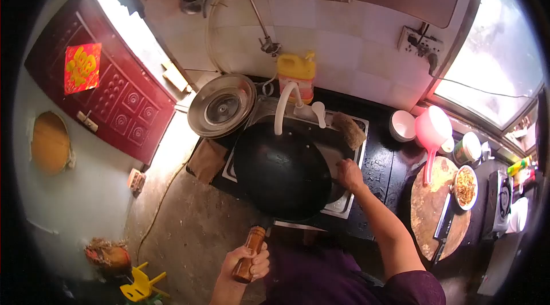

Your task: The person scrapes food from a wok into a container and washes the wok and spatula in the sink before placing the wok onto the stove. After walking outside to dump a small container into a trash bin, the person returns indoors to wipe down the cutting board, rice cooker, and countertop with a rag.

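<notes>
A large black wok [281,173] rests over the sink [349,202], beneath the white curved faucet [281,110]. My left hand [252,262] is closed round the wok's brown wooden handle [256,239], which points toward me. At the wok's right side is my right hand [349,176], its fingers curled close to the rim. What those fingers hold, if anything, I cannot make out. A brown scrubber [348,131] lies on the sink's back right corner, beyond my right hand.
Left of the faucet stand metal lids [222,104] and a yellow jug [297,73]. At right are a white bowl [403,125], a pink ladle [432,130], and a round chopping board [427,207] with a cleaver [444,222] and a food bowl [465,187]. A yellow chair [137,285] stands lower left.
</notes>
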Tool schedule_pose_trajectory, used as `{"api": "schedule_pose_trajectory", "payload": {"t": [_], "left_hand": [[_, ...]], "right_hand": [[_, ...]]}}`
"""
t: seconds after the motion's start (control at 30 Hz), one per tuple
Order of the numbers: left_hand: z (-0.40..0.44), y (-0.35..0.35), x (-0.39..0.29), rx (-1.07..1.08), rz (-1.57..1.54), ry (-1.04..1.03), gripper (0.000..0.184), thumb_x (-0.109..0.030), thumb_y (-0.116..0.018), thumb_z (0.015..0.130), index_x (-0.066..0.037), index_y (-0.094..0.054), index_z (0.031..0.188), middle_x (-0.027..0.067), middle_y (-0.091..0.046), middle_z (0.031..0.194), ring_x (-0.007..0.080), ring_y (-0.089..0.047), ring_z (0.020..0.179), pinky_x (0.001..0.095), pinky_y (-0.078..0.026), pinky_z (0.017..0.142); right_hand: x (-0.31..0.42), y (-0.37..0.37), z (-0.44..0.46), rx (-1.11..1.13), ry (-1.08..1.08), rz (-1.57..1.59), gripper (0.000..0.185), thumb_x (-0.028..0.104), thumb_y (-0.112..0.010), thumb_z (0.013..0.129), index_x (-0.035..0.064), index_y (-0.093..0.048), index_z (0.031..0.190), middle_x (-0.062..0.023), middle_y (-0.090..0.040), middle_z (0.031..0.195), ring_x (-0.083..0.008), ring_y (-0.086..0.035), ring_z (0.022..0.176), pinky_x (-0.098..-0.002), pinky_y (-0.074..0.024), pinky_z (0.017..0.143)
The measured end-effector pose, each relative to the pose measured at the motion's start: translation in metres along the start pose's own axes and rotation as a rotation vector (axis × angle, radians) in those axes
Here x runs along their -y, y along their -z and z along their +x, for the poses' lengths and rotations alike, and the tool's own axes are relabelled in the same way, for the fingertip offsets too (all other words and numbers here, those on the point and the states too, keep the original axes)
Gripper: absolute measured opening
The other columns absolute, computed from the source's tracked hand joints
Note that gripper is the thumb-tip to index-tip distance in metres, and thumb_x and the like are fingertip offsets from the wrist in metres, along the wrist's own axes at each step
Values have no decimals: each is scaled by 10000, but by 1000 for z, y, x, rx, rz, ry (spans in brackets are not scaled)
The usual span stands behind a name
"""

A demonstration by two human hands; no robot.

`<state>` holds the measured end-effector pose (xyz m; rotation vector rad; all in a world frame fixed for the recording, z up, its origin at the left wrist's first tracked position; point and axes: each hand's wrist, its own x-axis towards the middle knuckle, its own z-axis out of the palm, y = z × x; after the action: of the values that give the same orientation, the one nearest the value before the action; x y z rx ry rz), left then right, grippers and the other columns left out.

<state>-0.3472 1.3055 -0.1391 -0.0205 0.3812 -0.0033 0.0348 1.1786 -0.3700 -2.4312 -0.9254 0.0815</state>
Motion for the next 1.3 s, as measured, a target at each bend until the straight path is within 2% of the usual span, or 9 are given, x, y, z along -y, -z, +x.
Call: {"api": "schedule_pose_trajectory", "payload": {"t": [0.17, 0.37, 0.6, 0.7, 0.77, 0.87, 1.0, 1.17, 1.3], "left_hand": [[27, 9, -42, -38, 24, 116, 324, -101, -512, 838, 64, -467, 1112, 102, -511, 738, 190, -543, 583, 339, -458, 526], [44, 19, -89, -15, 46, 282, 340, -100, -496, 857, 85, -476, 1142, 83, -530, 770, 180, -563, 607, 343, -485, 570], [65, 0, -108, -187, 34, 300, 296, -103, -479, 856, 73, -501, 1094, 68, -522, 744, 159, -533, 571, 333, -470, 552], [79, -11, -114, -237, 99, 285, 276, -112, -484, 858, 70, -514, 1063, 64, -524, 743, 157, -530, 566, 322, -468, 548], [88, -17, -117, -284, 101, 303, 222, -104, -489, 847, 43, -503, 1013, 72, -520, 737, 167, -522, 577, 325, -448, 551], [107, -28, -122, -350, 144, 311, 167, -100, -492, 838, 16, -492, 958, 79, -520, 735, 171, -519, 589, 321, -439, 558], [119, -33, -128, -377, 170, 390, 114, -83, -504, 824, -24, -455, 909, 78, -511, 741, 163, -513, 624, 294, -431, 571], [122, -30, -131, -513, 36, 414, 192, -33, -525, 818, -23, -446, 993, 56, -464, 771, 136, -483, 666, 281, -428, 580], [125, -41, -126, -514, 117, 477, 174, -44, -546, 837, -46, -441, 977, 39, -454, 772, 127, -467, 663, 288, -433, 594]], "right_hand": [[25, 8, 37, 5, -81, 399, 260, 176, -561, 886, 58, -648, 1099, -144, -676, 902, -342, -662, 815, -381, -511, 685], [50, -27, 91, 68, -591, 1157, 359, 213, -464, 974, 12, -504, 1269, -125, -646, 951, -217, -666, 825, -322, -540, 667], [81, -16, 143, 31, -563, 1773, 325, 96, -544, 890, 13, -510, 1203, -130, -644, 1007, -257, -665, 858, -352, -539, 667], [64, -12, 136, 49, -543, 1324, 399, 101, -614, 832, 68, -526, 1220, -125, -654, 1004, -279, -650, 891, -381, -523, 735], [19, -30, 128, -390, -179, -102, 543, 134, -676, 762, 154, -502, 1275, -141, -634, 1079, -315, -622, 926, -441, -501, 792], [17, 6, 119, -488, -109, -511, 653, 149, -691, 726, 225, -453, 1328, -162, -594, 1112, -362, -582, 968, -477, -485, 808], [-11, 6, 125, -133, -212, -241, 723, 118, -684, 677, 170, -418, 1347, -175, -568, 1055, -396, -563, 1000, -445, -489, 828], [42, -37, 74, 82, 191, 116, 654, 131, -660, 703, 124, -429, 1314, -170, -569, 1068, -383, -570, 969, -467, -490, 811], [35, -120, 56, 307, -38, -227, 611, 200, -672, 729, 122, -434, 1287, -158, -565, 1124, -372, -581, 1001, -540, -476, 814]]}}
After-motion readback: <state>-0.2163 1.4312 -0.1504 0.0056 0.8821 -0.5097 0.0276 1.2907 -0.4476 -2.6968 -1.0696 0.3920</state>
